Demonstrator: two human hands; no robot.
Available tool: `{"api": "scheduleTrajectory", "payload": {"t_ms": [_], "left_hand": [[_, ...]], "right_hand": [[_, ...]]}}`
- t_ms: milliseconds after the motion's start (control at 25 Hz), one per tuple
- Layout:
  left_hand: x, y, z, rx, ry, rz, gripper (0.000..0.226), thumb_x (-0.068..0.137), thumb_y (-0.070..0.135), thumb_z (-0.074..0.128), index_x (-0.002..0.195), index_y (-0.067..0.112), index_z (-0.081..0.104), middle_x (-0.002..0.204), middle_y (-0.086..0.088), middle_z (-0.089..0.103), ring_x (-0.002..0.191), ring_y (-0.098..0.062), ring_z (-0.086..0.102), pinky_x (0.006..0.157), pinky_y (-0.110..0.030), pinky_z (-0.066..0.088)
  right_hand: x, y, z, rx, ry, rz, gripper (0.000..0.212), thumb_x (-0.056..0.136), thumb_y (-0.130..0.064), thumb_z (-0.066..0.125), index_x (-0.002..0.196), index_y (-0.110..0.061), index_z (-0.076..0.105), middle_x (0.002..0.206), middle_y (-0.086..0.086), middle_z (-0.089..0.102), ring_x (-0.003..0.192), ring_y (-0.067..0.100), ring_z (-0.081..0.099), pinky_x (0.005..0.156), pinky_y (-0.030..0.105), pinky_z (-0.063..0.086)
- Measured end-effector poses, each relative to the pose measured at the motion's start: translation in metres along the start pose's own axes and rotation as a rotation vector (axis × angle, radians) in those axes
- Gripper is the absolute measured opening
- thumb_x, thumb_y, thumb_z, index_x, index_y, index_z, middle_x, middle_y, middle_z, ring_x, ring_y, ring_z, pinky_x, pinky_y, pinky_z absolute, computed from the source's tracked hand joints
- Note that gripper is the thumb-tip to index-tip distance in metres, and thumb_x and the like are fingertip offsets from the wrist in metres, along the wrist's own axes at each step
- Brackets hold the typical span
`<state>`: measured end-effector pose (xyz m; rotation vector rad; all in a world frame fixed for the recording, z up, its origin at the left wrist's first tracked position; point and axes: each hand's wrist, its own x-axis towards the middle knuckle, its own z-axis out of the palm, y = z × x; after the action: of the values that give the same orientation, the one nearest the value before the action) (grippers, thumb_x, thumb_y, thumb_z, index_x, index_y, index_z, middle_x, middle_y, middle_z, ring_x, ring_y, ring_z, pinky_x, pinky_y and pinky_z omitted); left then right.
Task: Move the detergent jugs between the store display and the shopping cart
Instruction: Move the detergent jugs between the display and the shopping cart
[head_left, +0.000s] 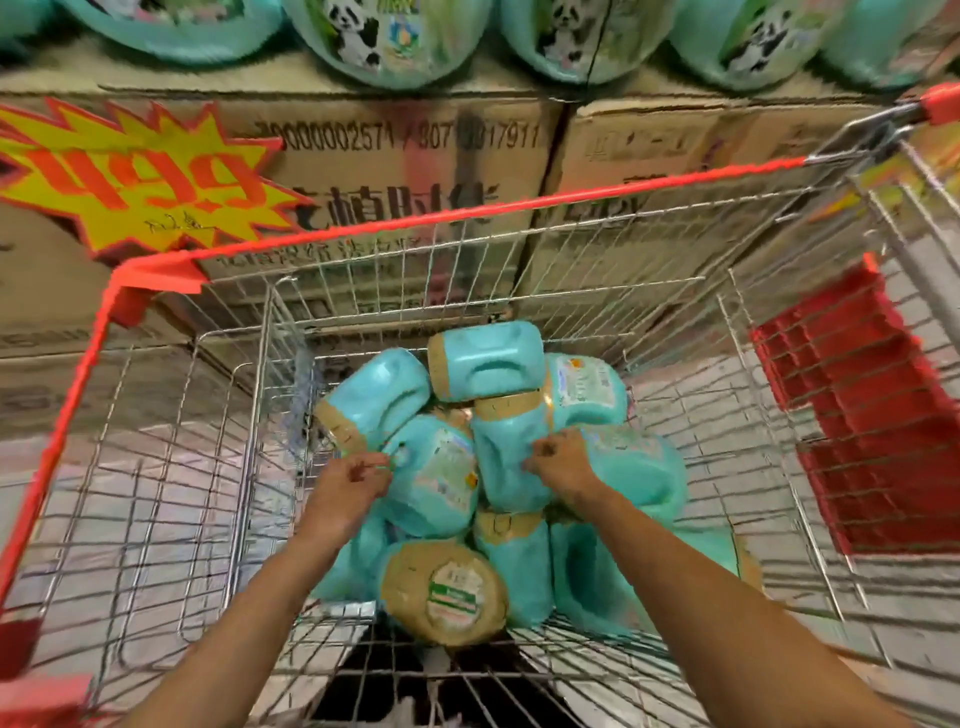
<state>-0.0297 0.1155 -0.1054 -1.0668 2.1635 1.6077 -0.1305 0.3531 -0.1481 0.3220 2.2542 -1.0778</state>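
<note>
Several teal detergent jugs with tan caps lie piled in the wire shopping cart (467, 249). My left hand (353, 486) reaches down into the pile and its curled fingers grip the top of a labelled jug (441, 478) lying in the middle. My right hand (563, 465) has its fingers curled on a second jug (506, 462) right beside it. A jug (447, 592) at the near end points its round tan cap at me. More teal jugs with panda labels (374, 36) stand on the display above.
Stacked cardboard boxes (415, 150) form the display directly behind the cart. A yellow and red price sign (135, 182) hangs on the left box. The cart has a red rim and a red child-seat flap (862, 410) on the right.
</note>
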Motion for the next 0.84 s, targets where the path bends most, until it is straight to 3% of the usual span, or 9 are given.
{"api": "scheduleTrajectory", "payload": {"t_ms": [120,240,360,480,560,680,760,840], "left_hand": [[-0.008,-0.023,0.001,0.057,0.018,-0.075,0.021,0.092,0.0,0.058,0.112,-0.002,0.064,0.099,-0.02,0.067,0.081,-0.024,0.06,0.057,-0.014,0.043],[-0.014,-0.037,0.001,0.083,0.039,-0.102,0.019,0.091,0.001,0.059,0.109,-0.006,0.065,0.089,-0.011,0.065,0.068,-0.014,0.059,0.053,-0.013,0.042],[-0.015,-0.041,0.0,0.049,0.031,-0.138,0.015,0.09,0.005,0.062,0.104,0.001,0.066,0.086,-0.01,0.067,0.072,-0.017,0.062,0.062,-0.026,0.046],[-0.015,-0.036,0.002,0.006,-0.006,-0.115,0.015,0.09,0.005,0.06,0.104,0.007,0.067,0.101,-0.018,0.07,0.091,-0.026,0.065,0.074,-0.031,0.045],[-0.017,-0.027,0.008,-0.045,-0.039,-0.102,0.015,0.093,0.007,0.057,0.105,0.006,0.066,0.102,-0.021,0.069,0.089,-0.025,0.063,0.071,-0.029,0.043],[-0.023,-0.013,0.019,-0.166,-0.11,-0.101,0.014,0.098,0.011,0.051,0.104,0.01,0.064,0.098,-0.014,0.068,0.082,-0.02,0.061,0.068,-0.027,0.044],[-0.028,-0.006,0.024,-0.227,-0.152,-0.08,0.013,0.099,0.019,0.052,0.1,0.017,0.064,0.095,-0.005,0.067,0.086,-0.019,0.06,0.072,-0.028,0.043],[-0.034,0.002,0.026,-0.28,-0.21,-0.05,0.013,0.099,0.029,0.05,0.097,0.026,0.062,0.098,0.004,0.067,0.091,-0.016,0.062,0.074,-0.028,0.044]], "right_hand": [[0.025,0.008,0.033,0.051,-0.096,0.081,0.019,0.082,-0.007,0.072,0.089,-0.011,0.055,0.077,0.004,0.053,0.063,0.015,0.05,0.045,0.015,0.037],[0.032,0.012,0.055,0.08,-0.05,0.042,0.028,0.082,-0.01,0.073,0.108,-0.004,0.063,0.093,0.005,0.058,0.086,0.019,0.054,0.066,0.021,0.041],[0.029,0.014,0.057,0.131,0.048,0.062,0.019,0.084,-0.018,0.072,0.097,-0.008,0.064,0.092,0.009,0.061,0.086,0.022,0.057,0.076,0.035,0.047],[0.018,0.006,0.036,0.238,0.115,0.027,0.03,0.085,-0.027,0.072,0.102,-0.002,0.068,0.091,0.007,0.066,0.086,0.023,0.062,0.08,0.038,0.052],[0.004,-0.006,0.018,0.259,0.148,-0.029,0.024,0.083,-0.035,0.073,0.093,-0.013,0.073,0.084,-0.002,0.069,0.083,0.017,0.065,0.076,0.03,0.053],[-0.037,-0.025,-0.007,0.383,0.13,-0.05,0.029,0.075,-0.041,0.08,0.056,-0.022,0.068,0.053,-0.013,0.063,0.05,0.003,0.059,0.044,0.016,0.044],[-0.068,-0.033,-0.022,0.486,0.057,-0.084,0.036,0.074,-0.034,0.081,0.047,-0.021,0.062,0.045,-0.01,0.054,0.038,0.004,0.047,0.036,0.017,0.035],[-0.095,-0.04,-0.036,0.623,-0.041,-0.095,0.042,0.073,-0.035,0.079,0.044,-0.022,0.051,0.044,-0.007,0.039,0.037,0.007,0.033,0.035,0.019,0.027]]}}
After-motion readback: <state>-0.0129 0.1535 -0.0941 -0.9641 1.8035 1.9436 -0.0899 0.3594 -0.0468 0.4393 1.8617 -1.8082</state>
